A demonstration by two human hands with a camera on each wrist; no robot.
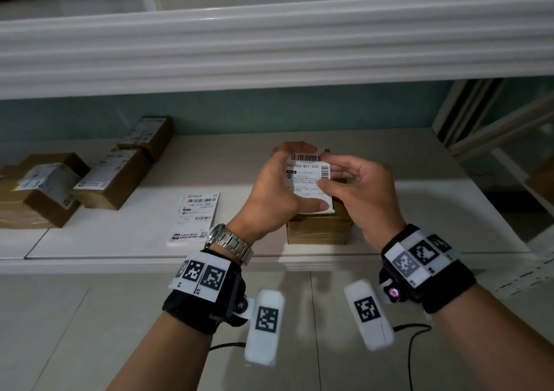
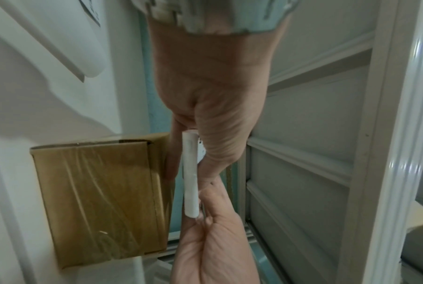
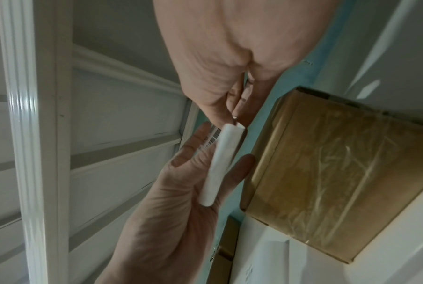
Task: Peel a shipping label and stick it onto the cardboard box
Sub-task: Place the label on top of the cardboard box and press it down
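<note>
A thick white pad of shipping labels hangs just above a brown taped cardboard box on the white shelf. My left hand grips the pad from its left side, thumb on the printed face and fingers behind. My right hand pinches the pad's right edge near the lower corner. The left wrist view has the pad edge-on between the left hand and right hand, beside the box. The right wrist view gives the pad, right hand, left hand and box.
A second pad of labels lies on the shelf left of the box. Several labelled cardboard boxes stand further left. The shelf's front edge runs below my wrists, and an upper shelf overhangs. A white frame stands at the right.
</note>
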